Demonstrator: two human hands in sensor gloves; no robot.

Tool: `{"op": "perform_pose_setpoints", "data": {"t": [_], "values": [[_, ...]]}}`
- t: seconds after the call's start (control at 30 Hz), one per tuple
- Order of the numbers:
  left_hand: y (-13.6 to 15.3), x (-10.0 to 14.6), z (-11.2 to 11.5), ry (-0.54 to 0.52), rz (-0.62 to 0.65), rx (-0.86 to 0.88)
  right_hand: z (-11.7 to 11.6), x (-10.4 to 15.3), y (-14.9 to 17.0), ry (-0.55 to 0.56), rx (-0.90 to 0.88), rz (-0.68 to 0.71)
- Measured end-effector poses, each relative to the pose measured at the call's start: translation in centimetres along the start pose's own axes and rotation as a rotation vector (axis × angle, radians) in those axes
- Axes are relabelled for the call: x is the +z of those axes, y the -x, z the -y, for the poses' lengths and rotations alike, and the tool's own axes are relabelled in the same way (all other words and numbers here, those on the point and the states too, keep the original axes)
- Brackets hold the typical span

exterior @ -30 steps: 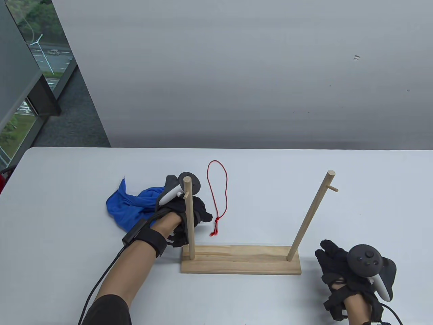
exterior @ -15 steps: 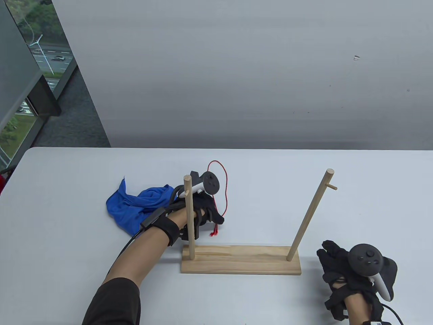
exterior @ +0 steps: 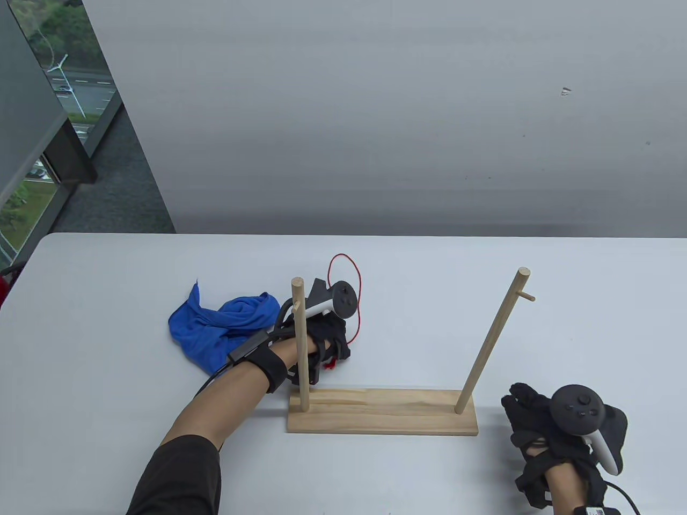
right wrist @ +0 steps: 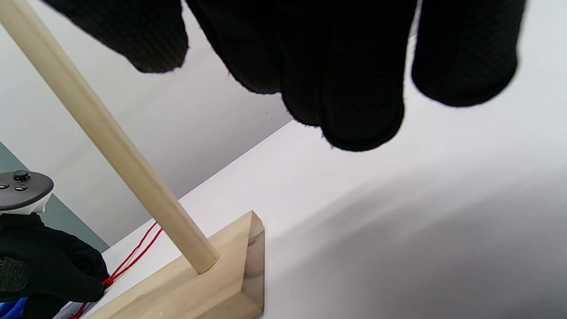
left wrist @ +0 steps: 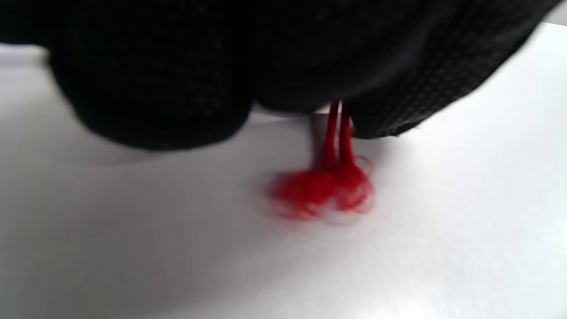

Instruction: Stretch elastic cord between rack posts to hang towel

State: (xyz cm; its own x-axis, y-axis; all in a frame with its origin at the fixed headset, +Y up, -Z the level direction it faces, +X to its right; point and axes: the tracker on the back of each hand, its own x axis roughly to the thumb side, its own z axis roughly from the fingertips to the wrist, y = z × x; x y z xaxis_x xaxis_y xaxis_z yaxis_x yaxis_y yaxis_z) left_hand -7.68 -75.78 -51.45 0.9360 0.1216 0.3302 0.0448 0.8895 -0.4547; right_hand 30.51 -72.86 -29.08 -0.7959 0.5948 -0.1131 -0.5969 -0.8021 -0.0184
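A thin red elastic cord (exterior: 358,300) lies in a loop on the white table behind the wooden rack (exterior: 386,413). The rack has a left post (exterior: 300,343) and a right post (exterior: 491,343), each with a small peg near the top. My left hand (exterior: 338,357) is behind the left post and pinches the cord near its knotted end. In the left wrist view two cord strands (left wrist: 336,133) come out from between my fingers (left wrist: 155,88), and the frayed ends (left wrist: 323,190) touch the table. A crumpled blue towel (exterior: 214,327) lies left of the left post. My right hand (exterior: 528,413) rests open and empty right of the rack.
The right wrist view shows the right post (right wrist: 110,137) set in the base's end (right wrist: 212,288), with my right fingers (right wrist: 354,88) hanging above the table. The table's far edge meets a grey wall. A window is at the far left.
My left hand moved right from the towel, past the left post, onto the cord's knotted end and closed on it, pulling that end slightly towards the post. The right hand barely moved.
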Motion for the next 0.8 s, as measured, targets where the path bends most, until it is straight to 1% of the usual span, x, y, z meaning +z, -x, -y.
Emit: {"op": "perform_pose_setpoints", "data": {"t": [0.07, 0.17, 0.3, 0.5, 0.63, 0.8], "values": [[-0.1, 0.0, 0.1, -0.009, 0.008, -0.021, 0.0, 0.0, 0.0, -0.001, 0.000, 0.000], [0.5, 0.1, 0.0, -0.017, 0.017, 0.018, 0.0, 0.0, -0.1, -0.006, 0.000, 0.001], [1.6, 0.9, -1.0, -0.072, 0.030, 0.062, 0.1, -0.1, 0.0, 0.001, -0.004, 0.004], [3.1, 3.1, -3.9, -0.134, 0.036, 0.119, 0.1, -0.1, -0.1, 0.001, -0.011, 0.011], [4.2, 4.8, -6.2, -0.147, 0.024, 0.158, 0.2, 0.1, -0.2, 0.012, -0.019, 0.020], [5.7, 7.3, -9.2, -0.195, 0.008, 0.204, 0.3, 0.2, -0.2, 0.019, -0.029, 0.027]]}}
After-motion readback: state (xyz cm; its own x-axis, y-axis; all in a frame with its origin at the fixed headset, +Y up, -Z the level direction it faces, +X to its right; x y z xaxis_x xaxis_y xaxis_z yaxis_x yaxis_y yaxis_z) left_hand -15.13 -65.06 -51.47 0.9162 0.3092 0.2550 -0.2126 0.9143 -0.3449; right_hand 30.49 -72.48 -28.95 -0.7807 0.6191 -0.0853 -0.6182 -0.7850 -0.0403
